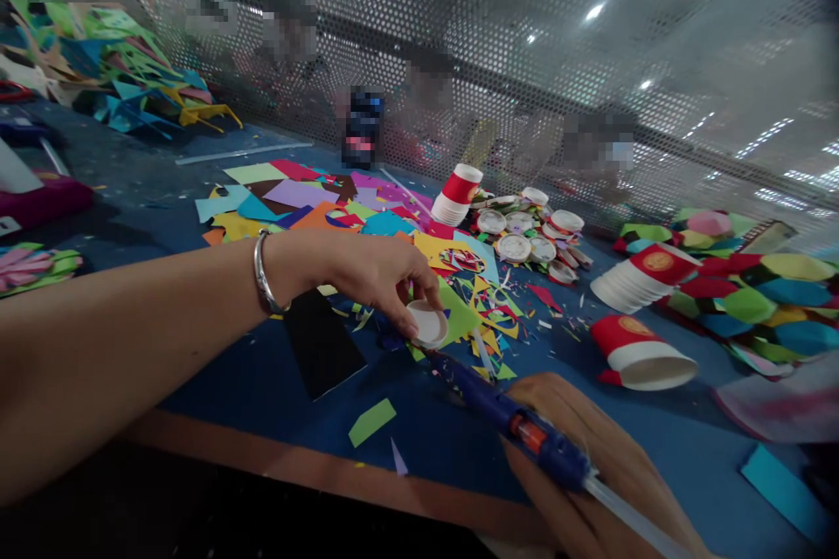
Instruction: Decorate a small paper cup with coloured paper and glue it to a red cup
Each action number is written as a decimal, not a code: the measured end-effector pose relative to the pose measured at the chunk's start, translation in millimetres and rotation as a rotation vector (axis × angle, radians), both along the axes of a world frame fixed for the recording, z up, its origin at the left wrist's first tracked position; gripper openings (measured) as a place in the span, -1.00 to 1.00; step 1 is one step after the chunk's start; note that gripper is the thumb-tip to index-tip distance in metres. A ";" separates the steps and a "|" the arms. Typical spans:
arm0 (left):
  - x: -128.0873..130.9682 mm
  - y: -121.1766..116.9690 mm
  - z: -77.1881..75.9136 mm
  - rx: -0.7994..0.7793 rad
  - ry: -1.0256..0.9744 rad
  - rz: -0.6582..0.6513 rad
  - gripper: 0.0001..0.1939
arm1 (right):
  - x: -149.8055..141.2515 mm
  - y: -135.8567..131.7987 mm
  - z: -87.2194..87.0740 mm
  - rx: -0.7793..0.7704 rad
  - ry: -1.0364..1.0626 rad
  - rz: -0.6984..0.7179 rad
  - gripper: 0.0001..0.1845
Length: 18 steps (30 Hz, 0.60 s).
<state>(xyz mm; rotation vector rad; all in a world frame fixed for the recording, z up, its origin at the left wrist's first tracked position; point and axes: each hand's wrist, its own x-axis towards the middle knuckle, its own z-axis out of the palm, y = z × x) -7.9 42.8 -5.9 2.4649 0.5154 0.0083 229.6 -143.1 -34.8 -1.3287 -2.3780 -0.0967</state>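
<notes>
Between the thumb and fingers of my left hand (386,279) is a small white paper-cup base (428,325), round with a raised rim. My right hand (583,445) is wrapped round a dark blue hot glue gun (504,419), with a long clear glue stick (633,511) sticking out of its back. The gun's nozzle points up and left, close to the lower edge of the cup base; whether it touches cannot be made out. Under and beyond my left hand lie coloured paper sheets (301,194) and many small scraps (491,306).
Behind the scraps sits a pile of cut cup bases (515,247) beside a stack of red and white paper cups (457,195). More cups (646,275) and colourful paper pieces (786,293) lie right. A phone (363,129) leans against the perforated metal panel (498,35).
</notes>
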 end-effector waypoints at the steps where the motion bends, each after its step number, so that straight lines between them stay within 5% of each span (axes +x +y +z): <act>1: 0.0 0.1 0.1 0.006 0.005 -0.001 -0.50 | -0.6 0.8 -0.4 -0.001 -0.012 0.020 -0.82; 10: -0.1 -1.1 2.0 0.019 0.017 0.002 -0.50 | -0.8 4.7 -5.6 -0.035 -0.021 0.058 -0.81; 18: -0.4 0.3 1.4 0.030 0.023 0.007 -0.50 | -9.0 3.6 10.1 0.008 -0.065 0.025 -0.74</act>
